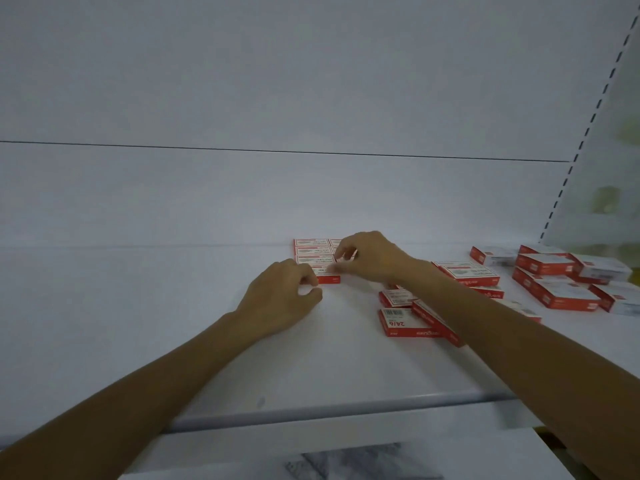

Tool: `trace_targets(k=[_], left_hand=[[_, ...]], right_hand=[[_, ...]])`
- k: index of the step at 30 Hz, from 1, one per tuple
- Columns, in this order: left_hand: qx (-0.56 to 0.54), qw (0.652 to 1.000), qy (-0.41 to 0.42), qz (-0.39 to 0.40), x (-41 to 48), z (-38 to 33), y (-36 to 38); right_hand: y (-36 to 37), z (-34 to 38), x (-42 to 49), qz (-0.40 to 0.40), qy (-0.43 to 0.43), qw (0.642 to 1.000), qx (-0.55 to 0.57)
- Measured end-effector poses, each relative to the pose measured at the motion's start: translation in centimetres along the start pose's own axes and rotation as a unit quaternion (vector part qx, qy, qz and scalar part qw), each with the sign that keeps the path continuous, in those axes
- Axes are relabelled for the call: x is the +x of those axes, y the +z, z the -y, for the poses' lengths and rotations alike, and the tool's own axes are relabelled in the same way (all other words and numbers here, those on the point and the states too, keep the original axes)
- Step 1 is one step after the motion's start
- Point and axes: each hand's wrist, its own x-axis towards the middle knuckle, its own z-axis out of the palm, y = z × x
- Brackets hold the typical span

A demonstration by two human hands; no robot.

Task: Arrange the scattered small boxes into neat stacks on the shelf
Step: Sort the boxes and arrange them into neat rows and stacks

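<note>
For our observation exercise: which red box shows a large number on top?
The box nearest the shelf's front edge: it alone reads 24/6, upside down, below a barcode.

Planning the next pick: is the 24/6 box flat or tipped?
Flat: the 24/6 box lies label up on the shelf; another box overlaps it.

A white back panel is rising behind the shelf; a slotted upright is slanting along its right edge.
</note>
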Motion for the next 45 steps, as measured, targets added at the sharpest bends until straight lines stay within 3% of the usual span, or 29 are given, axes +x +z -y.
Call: trace_targets(k=[5,12,15,20,23,29,37,42,45], left_hand=[[-0.045,0.997,0.064,0.002,1.4,-4.0,0.7],[-0.036,0.994,0.102,0.008,2.3,-10.2,3.8],[-0.044,0.994,0.096,0.012,3.3,-12.5,4.7],[-0.045,0.993,0.066,0.083,3.7,-14.3,6.3],[-0.046,0.995,0.055,0.073,3.6,-14.4,6.9],[-0.051,0.998,0.033,0.029,3.3,-14.7,6.9],[0.033,0.999,0.030,-0.015,2.8,-14.0,5.5],[-0.001,0.999,0.024,-0.039,2.1,-11.6,4.3],[-0.007,0.999,0.017,-0.032,1.5,-9.9,3.5]], right_hand=[[-4.4,-3.9,-3.5,-0.051,0.031,0.998,0.028],[-7.7,-10.5,-6.7,0.006,0.092,0.996,0.002],[-7.8,-12.0,-7.6,0.041,0.087,0.995,0.010],[-8.1,-13.6,-8.6,0.086,0.048,0.995,0.029],[-8.2,-14.0,-8.9,0.100,0.031,0.994,0.026],[-7.9,-14.1,-8.6,0.034,-0.020,0.999,0.025],[-7.6,-11.2,-7.8,-0.067,-0.106,0.992,-0.028],[-6.4,-9.3,-6.6,-0.177,-0.160,0.971,-0.017],[-5.9,-7.4,-5.6,-0.173,-0.163,0.971,-0.001]])
